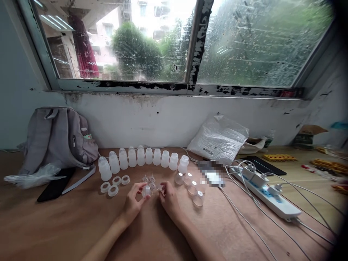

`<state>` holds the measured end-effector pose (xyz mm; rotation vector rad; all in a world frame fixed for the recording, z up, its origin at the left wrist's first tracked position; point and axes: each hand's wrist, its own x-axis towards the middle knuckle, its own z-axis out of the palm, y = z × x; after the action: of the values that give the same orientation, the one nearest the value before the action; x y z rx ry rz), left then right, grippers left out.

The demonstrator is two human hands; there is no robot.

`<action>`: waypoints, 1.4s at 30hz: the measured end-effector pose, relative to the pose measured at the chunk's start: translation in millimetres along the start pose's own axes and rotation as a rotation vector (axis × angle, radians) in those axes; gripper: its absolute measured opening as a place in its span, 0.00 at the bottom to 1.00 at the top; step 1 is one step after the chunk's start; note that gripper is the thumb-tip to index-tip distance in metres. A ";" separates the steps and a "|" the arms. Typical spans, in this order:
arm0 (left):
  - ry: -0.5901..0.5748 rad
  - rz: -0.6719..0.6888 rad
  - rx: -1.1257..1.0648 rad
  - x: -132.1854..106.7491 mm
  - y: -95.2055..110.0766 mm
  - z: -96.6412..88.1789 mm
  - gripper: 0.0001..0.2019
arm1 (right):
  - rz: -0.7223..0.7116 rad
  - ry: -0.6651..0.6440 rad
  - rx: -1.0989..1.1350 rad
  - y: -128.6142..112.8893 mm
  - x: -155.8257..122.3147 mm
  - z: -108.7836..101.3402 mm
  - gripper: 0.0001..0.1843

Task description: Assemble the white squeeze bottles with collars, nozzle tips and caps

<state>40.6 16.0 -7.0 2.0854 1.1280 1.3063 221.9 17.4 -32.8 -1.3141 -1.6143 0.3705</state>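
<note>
My left hand [133, 203] pinches a small clear plastic cap [146, 191] between thumb and fingers, just above the brown table. My right hand [168, 200] is closed beside it, its fingertips on a tiny clear piece [161, 189] that I cannot make out well. Just beyond the hands lie a few small clear nipple-like parts [149, 179]. A curved row of several small white plastic bottles [141, 158] stands behind them. White rings [113, 185] lie to the left and clear dome caps [191, 187] to the right.
A grey backpack [58, 139] rests at the back left with a black phone [56, 185] and a clear bag [34, 177]. At the right are a white plastic bag [219, 138], a white power strip [268, 194] with cables, and a dark tablet [265, 165].
</note>
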 end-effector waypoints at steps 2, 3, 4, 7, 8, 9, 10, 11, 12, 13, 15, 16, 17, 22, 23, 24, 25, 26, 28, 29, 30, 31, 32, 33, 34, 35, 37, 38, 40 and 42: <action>-0.042 0.031 -0.012 -6.5 4.2 -0.2 0.16 | -0.028 0.003 0.018 -9.6 -7.0 5.9 0.11; -0.052 0.045 -0.012 -8.6 5.0 -1.4 0.16 | -0.038 -0.001 0.035 -14.8 -10.3 8.6 0.11; -0.055 0.046 -0.019 -10.3 5.2 -2.5 0.16 | -0.044 -0.008 0.057 -20.2 -13.4 10.9 0.11; -0.059 -0.046 -0.107 -13.3 5.4 -1.4 0.15 | -0.063 -0.053 0.162 -34.8 -20.1 13.7 0.13; -0.065 -0.101 -0.158 -14.1 6.0 0.9 0.15 | -0.072 -0.077 0.206 -38.6 -21.4 13.3 0.15; -0.074 -0.159 -0.217 -14.8 6.9 3.8 0.15 | -0.081 -0.105 0.246 -41.7 -22.2 12.4 0.16; -0.079 -0.214 -0.284 -15.4 7.9 6.9 0.15 | -0.086 -0.131 0.283 -44.0 -22.7 11.0 0.18; -0.083 -0.264 -0.353 -15.8 8.9 9.9 0.15 | -0.083 -0.151 0.315 -45.7 -22.9 9.5 0.20; -0.085 -0.306 -0.420 -16.1 9.9 12.4 0.16 | -0.068 -0.167 0.342 -46.9 -22.8 8.0 0.21; -0.085 -0.341 -0.479 -16.0 10.7 14.1 0.16 | -0.045 -0.179 0.367 -47.6 -22.5 6.6 0.21; -0.084 -0.388 -0.565 -15.4 12.0 15.0 0.17 | 0.015 -0.196 0.412 -48.2 -21.5 4.7 0.20; -0.080 -0.403 -0.589 -14.9 12.4 14.4 0.17 | 0.046 -0.200 0.424 -48.3 -20.8 4.2 0.17; -0.077 -0.417 -0.602 -14.4 12.9 13.6 0.16 | 0.076 -0.195 0.422 -48.1 -20.0 3.8 0.14; -0.094 -0.472 -0.634 -14.5 15.4 10.9 0.18 | 0.198 -0.093 0.350 -44.1 -14.4 3.6 0.08; -0.109 -0.467 -0.647 -15.1 15.8 11.2 0.18 | 0.233 -0.117 0.386 -42.6 -13.3 4.0 0.10; -0.125 -0.454 -0.655 -15.8 16.1 11.5 0.18 | 0.276 -0.170 0.444 -41.1 -12.4 4.8 0.12; -0.144 -0.439 -0.659 -16.6 16.3 12.0 0.18 | 0.319 -0.235 0.513 -39.6 -11.7 5.8 0.13; -0.164 -0.423 -0.659 -17.3 16.2 12.6 0.18 | 0.356 -0.299 0.580 -38.1 -11.2 7.1 0.14; -0.191 -0.389 -0.654 -18.7 15.5 14.2 0.18 | 0.396 -0.372 0.676 -35.6 -11.0 10.0 0.14; -0.192 -0.372 -0.652 -19.3 15.0 15.2 0.18 | 0.399 -0.377 0.702 -34.4 -11.2 11.4 0.14; -0.187 -0.357 -0.649 -19.9 14.5 16.5 0.18 | 0.394 -0.373 0.715 -33.4 -11.4 12.6 0.14; -0.179 -0.348 -0.642 -20.6 14.1 17.9 0.17 | 0.387 -0.369 0.717 -32.4 -11.8 13.5 0.14; -0.167 -0.346 -0.631 -21.2 13.8 19.3 0.17 | 0.380 -0.364 0.707 -31.3 -12.1 14.1 0.13; -0.154 -0.353 -0.616 -21.9 13.7 20.7 0.17 | 0.372 -0.358 0.685 -30.1 -12.3 14.4 0.12; -0.139 -0.364 -0.599 -22.5 13.7 21.9 0.17 | 0.365 -0.348 0.654 -28.9 -12.4 14.4 0.11; -0.125 -0.374 -0.578 -23.1 13.9 22.7 0.17 | 0.356 -0.331 0.615 -27.7 -12.4 14.1 0.10; -0.094 -0.388 -0.527 -23.9 14.7 23.1 0.16 | 0.330 -0.279 0.525 -25.4 -11.9 12.6 0.08; -0.076 -0.396 -0.494 -23.9 15.3 22.5 0.16 | 0.315 -0.249 0.480 -24.5 -11.5 11.5 0.07; -0.051 -0.413 -0.434 -23.4 16.9 20.0 0.15 | 0.287 -0.200 0.402 -23.4 -10.4 9.1 0.06; -0.068 -0.428 -0.417 -22.2 18.9 16.9 0.15 | 0.268 -0.176 0.351 -23.6 -9.6 7.0 0.06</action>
<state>58.3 -12.0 -13.3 1.4783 1.0847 1.1330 202.0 2.6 -23.5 -1.2504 -1.4325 0.9127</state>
